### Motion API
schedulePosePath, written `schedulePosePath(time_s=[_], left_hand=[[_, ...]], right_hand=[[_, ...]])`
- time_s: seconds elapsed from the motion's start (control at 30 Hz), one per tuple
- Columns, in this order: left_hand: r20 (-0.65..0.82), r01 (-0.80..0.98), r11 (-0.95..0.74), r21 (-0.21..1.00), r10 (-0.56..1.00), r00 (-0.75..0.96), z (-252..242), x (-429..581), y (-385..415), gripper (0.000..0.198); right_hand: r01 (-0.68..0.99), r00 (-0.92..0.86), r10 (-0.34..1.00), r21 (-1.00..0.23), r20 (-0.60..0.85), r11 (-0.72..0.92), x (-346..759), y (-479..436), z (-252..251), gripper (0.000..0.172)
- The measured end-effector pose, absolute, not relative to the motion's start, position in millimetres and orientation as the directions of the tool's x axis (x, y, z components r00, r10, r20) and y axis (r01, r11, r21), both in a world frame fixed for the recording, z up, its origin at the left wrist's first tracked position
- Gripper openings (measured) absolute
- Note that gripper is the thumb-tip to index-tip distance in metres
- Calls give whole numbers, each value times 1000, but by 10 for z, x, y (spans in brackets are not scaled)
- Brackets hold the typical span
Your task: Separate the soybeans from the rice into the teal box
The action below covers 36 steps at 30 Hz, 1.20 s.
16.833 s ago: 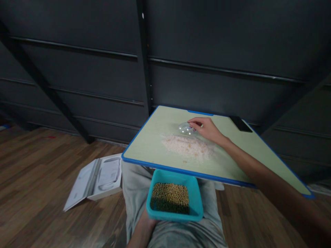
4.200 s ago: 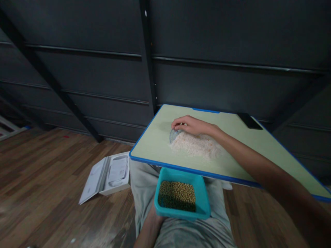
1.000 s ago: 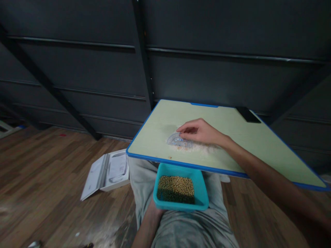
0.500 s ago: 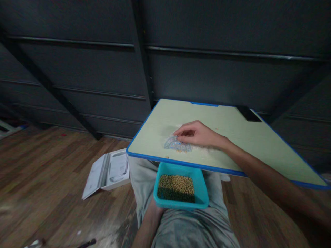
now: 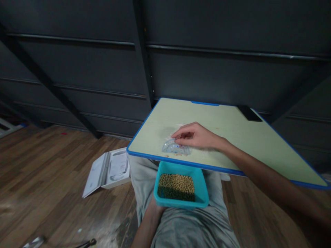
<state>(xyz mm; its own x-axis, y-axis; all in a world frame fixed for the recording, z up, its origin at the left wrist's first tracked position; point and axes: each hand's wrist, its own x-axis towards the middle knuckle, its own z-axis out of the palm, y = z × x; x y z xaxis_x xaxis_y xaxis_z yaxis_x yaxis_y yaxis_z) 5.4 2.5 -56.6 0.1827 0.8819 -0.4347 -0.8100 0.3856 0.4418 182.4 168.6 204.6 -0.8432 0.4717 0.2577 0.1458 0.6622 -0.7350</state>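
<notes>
My right hand (image 5: 192,136) is over the pale tabletop (image 5: 204,115), thumb and fingers closed on the upper edge of a clear protractor (image 5: 172,147). The protractor lies flat or nearly so, its straight side facing me. Several soybeans (image 5: 180,155) sit between that side and the table's blue near edge. Below the edge, a turquoise plastic basket (image 5: 201,186) stands over my lap, partly filled with soybeans (image 5: 178,182). At its lower left corner my left hand (image 5: 156,207) holds it from beneath; the fingers are hidden by the basket.
A black phone (image 5: 249,113) rests at the table's far right corner. On the wooden floor to the left lies an open white box (image 5: 117,167). A dark panelled wall (image 5: 103,69) stands right behind the table. Small objects, one a dark cable end (image 5: 90,242), lie at the lower left.
My right hand has drawn the protractor slightly left and toward the near edge. The soybeans before it have shifted closer to that edge. The basket and my left hand stay put.
</notes>
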Motion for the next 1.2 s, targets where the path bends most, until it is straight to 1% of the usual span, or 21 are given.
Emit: schedulePosePath(time_s=[0.13,0.23,0.4,0.6,0.7,0.8,0.87,1.0,1.2], left_hand=[[-472,-808,430,403,854,219,-514,72,33,45],[-484,-804,457,381,839,248,-462,80,23,47],[-459,-809,461,364,845,275,-442,70,6,42],[-369,-814,451,365,873,318,-480,63,0,36],[-329,-818,437,373,887,323,-512,65,2,28],[-311,-819,435,374,891,331,-517,74,11,28],[-317,-812,454,367,882,350,-499,80,17,33],[-354,-805,472,360,867,351,-445,77,25,42],[-428,-798,465,382,855,293,-391,46,-3,37]], right_hand=[[129,-842,470,-748,264,651,1807,1653,2048,25],[119,-848,458,-747,266,654,1792,1630,2047,25],[109,-864,427,-728,267,677,1771,1599,2040,26],[90,-872,400,-712,281,697,1756,1571,2037,26],[87,-873,400,-719,278,690,1765,1575,2052,27],[102,-864,420,-722,276,684,1806,1612,2086,27],[105,-862,425,-725,275,681,1847,1651,2113,27],[95,-886,391,-725,251,682,1915,1701,2155,29],[110,-919,344,-712,193,693,1885,1644,2169,28]])
